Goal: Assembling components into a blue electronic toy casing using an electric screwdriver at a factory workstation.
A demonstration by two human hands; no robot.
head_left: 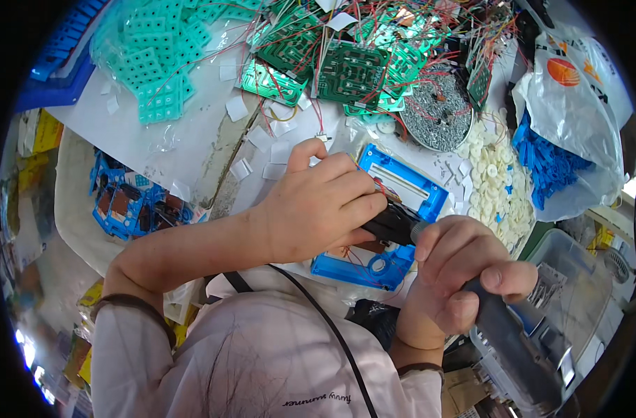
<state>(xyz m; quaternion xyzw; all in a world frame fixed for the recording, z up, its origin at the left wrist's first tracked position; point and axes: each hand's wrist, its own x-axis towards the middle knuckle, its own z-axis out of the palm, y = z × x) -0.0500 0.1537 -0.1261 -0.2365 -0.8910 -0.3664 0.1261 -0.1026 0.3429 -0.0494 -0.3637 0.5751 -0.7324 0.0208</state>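
A blue plastic casing (365, 274) lies on the work surface in front of me, with thin red wires and a brown part inside it. My left hand (321, 198) reaches over its middle, fingers bent and pressed down by a black piece (391, 221); the fingertips are partly hidden. In my right hand (464, 268) is a dark grey electric screwdriver (516, 345), its body slanting down to the lower right. A grey ribbed collar (418, 232) shows by the right fingertips, beside the black piece. Where the bit touches cannot be made out.
Green circuit boards (349, 73) with red wires pile up at the back. Beside them are a round tray of screws (440, 115), white plastic pieces (491, 177) and a bag of blue parts (544, 164). Turquoise keypads (154, 66) lie back left; blue assemblies (140, 205) sit at left.
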